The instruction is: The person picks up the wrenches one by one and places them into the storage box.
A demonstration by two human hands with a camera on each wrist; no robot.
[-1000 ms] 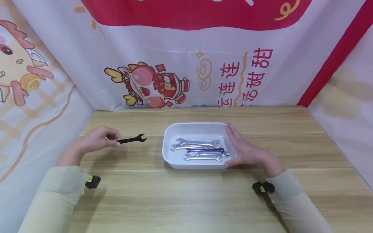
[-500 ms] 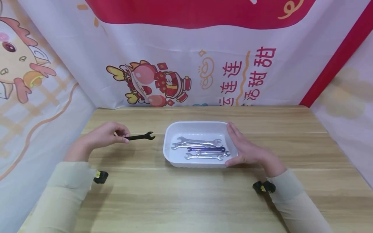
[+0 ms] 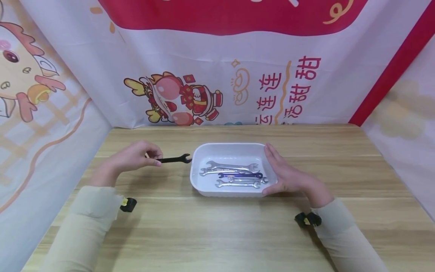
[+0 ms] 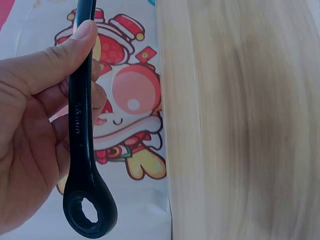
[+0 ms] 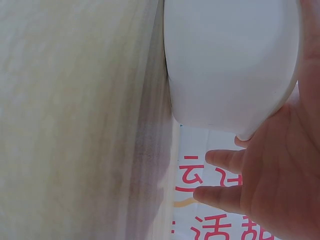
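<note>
My left hand (image 3: 141, 156) holds a black combination wrench (image 3: 175, 159) between thumb and fingers. Its open jaw end points right, at the left rim of a white plastic tray (image 3: 234, 193), seemingly above the table. The left wrist view shows the wrench's ring end (image 4: 90, 215) below the palm. My right hand (image 3: 289, 175) grips the tray's right end, thumb at the near corner and fingers at the far one. In the right wrist view two fingers (image 5: 220, 196) extend past the tray's wall. Several silver wrenches (image 3: 234, 166) and a purple wrench (image 3: 241, 175) lie inside the tray.
The wood-grain table (image 3: 217, 230) carries the tray near its middle. A printed cloth (image 3: 204, 49) hangs behind the table, and more cloth closes off both sides. A small black device (image 3: 128, 204) sits at the left wrist, another black device (image 3: 307, 219) at the right.
My left hand has moved right with the black wrench, bringing its jaw end up to the tray's left rim. The right hand and the tray have stayed in place.
</note>
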